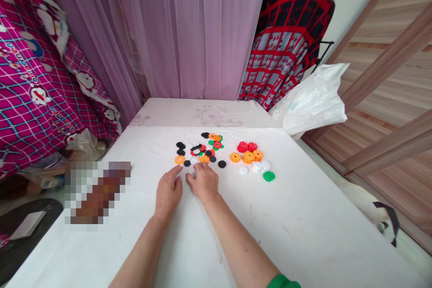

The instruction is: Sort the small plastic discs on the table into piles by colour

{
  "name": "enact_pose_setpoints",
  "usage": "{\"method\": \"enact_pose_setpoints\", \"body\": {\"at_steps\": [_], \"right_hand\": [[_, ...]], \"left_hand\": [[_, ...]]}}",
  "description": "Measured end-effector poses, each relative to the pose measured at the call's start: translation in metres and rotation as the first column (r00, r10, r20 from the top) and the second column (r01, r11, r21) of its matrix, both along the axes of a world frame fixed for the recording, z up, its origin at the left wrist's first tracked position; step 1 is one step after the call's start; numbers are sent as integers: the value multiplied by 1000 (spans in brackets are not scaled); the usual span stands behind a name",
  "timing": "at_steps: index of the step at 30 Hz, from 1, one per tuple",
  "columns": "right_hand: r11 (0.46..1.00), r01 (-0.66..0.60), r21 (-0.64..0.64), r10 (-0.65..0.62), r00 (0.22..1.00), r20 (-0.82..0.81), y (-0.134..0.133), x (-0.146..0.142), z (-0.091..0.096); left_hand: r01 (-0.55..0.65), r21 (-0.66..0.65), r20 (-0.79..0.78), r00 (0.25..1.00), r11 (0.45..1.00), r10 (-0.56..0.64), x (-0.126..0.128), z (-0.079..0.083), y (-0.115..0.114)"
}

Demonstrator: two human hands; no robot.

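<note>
A mixed heap of plastic snowflake discs lies ahead of my hands, with black discs [181,145], orange discs [204,159], red, green and white ones overlapping. My left hand [168,191] rests on the table just short of the heap, its fingers stretched forward and thumb apart, holding nothing. A black disc [186,163] lies just beyond its fingertips. At the near edge of the heap, my right hand [205,183] has thumb and fingers around a white snowflake disc [192,172], partly hidden by the fingers. A lone black disc [222,164] lies right of that hand.
Right of the heap are color groups: red discs [243,146], orange discs [249,157], white discs [261,167] and a green stack [269,176]. A white cloth [303,234] covers the table. A blurred-out patch [101,193] covers the left edge. A white bag [313,99] hangs beyond the right side.
</note>
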State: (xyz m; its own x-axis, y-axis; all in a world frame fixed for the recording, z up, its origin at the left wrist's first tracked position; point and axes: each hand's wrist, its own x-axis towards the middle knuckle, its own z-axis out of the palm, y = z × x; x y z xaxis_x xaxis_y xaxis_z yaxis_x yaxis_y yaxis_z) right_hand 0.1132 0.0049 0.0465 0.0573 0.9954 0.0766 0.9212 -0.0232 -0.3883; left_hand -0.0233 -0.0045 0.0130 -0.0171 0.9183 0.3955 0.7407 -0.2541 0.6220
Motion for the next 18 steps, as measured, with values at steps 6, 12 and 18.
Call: {"method": "enact_pose_setpoints", "body": {"at_steps": [6,12,18], "right_hand": [[997,24,71,-17,995,-98,-3,2,-10],[943,148,299,-62,958,-281,-23,51,-27],[794,470,386,-374,877,-300,-31,138,-29]], "left_hand": [[-1,-20,10,1000,1000,1,0,1,0],[11,-27,1,1000,1000,-11,-2,1,-1],[33,-1,-13,999,999,-33,-2,-3,0]]}}
